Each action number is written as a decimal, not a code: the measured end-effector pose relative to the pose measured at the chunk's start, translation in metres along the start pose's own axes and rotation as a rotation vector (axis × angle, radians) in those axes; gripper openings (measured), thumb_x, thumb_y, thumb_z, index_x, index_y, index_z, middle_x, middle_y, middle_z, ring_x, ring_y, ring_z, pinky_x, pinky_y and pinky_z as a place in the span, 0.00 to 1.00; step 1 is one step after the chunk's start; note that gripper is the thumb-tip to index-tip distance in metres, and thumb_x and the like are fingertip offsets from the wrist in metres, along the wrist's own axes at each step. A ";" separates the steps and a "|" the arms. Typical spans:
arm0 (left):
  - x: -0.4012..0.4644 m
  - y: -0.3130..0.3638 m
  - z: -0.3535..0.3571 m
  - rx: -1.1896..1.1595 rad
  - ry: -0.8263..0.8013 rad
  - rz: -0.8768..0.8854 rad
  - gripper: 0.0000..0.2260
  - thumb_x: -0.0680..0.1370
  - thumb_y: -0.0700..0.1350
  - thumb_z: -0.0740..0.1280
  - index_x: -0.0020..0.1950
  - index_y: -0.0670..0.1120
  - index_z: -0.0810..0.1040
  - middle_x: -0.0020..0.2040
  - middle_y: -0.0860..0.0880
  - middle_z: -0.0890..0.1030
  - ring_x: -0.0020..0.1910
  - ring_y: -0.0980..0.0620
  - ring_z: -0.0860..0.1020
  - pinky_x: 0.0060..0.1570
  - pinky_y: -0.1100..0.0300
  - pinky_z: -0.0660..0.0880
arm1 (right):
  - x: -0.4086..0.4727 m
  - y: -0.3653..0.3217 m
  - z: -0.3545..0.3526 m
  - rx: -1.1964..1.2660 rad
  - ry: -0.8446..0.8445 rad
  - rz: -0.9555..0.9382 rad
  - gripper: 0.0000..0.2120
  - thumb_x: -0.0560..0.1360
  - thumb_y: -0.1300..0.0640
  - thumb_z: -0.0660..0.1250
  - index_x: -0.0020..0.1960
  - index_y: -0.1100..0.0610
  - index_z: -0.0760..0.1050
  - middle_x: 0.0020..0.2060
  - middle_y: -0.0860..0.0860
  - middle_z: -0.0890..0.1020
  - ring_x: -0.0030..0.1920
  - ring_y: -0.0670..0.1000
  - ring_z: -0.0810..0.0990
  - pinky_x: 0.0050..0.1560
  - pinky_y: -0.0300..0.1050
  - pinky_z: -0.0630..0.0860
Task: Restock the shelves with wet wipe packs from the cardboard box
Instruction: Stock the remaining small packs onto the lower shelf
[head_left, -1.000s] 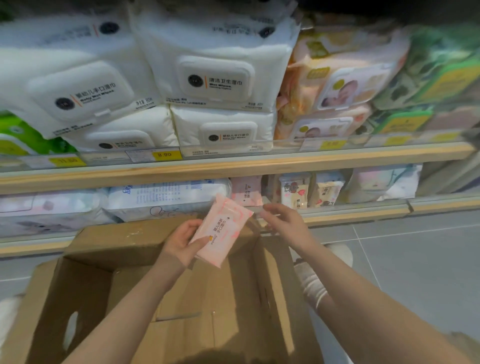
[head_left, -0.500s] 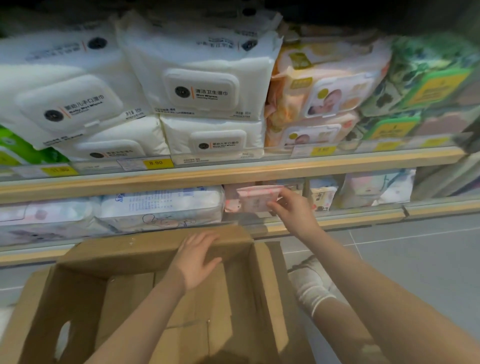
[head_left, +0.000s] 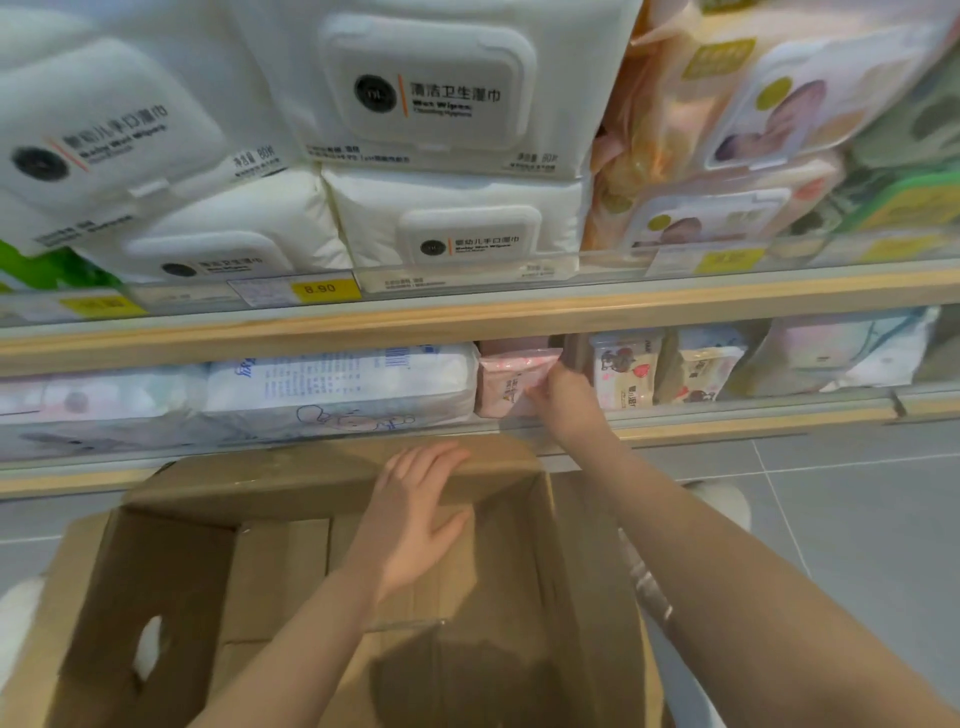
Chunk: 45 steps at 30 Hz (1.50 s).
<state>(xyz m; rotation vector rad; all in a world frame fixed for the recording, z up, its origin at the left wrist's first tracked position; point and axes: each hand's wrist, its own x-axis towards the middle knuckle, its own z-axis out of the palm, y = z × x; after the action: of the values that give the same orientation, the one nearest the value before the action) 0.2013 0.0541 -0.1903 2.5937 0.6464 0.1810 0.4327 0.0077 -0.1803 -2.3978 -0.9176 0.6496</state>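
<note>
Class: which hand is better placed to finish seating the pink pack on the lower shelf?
Right. The right hand already holds the pink pack at the shelf; the left hand rests on the box flap.

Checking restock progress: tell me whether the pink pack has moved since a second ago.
Yes. The pink pack went from above the cardboard box up into the lower shelf, gripped by the right hand.
</note>
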 end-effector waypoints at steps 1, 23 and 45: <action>0.000 0.001 0.000 -0.006 -0.002 -0.008 0.26 0.72 0.52 0.67 0.69 0.52 0.67 0.67 0.55 0.70 0.66 0.56 0.66 0.69 0.61 0.52 | -0.001 0.001 -0.001 0.002 -0.001 0.002 0.09 0.78 0.61 0.60 0.55 0.66 0.72 0.48 0.62 0.80 0.50 0.61 0.79 0.43 0.44 0.70; 0.066 0.104 -0.025 -0.272 -0.054 -0.025 0.21 0.78 0.50 0.63 0.71 0.51 0.65 0.68 0.54 0.67 0.67 0.56 0.66 0.68 0.54 0.65 | -0.047 0.011 -0.165 -0.504 -0.319 -0.185 0.19 0.78 0.50 0.62 0.64 0.60 0.73 0.57 0.58 0.79 0.58 0.59 0.76 0.55 0.47 0.72; 0.185 0.171 0.136 -0.501 -0.141 -0.145 0.43 0.74 0.52 0.65 0.63 0.76 0.30 0.77 0.58 0.48 0.76 0.51 0.53 0.69 0.42 0.64 | 0.013 0.159 -0.087 0.433 0.568 0.073 0.06 0.75 0.54 0.67 0.46 0.55 0.72 0.31 0.43 0.71 0.32 0.39 0.70 0.32 0.28 0.66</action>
<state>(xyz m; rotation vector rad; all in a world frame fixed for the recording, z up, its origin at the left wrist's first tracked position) 0.4662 -0.0468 -0.2284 2.0524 0.6391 0.0965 0.5677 -0.1110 -0.2103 -2.0526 -0.3991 0.1414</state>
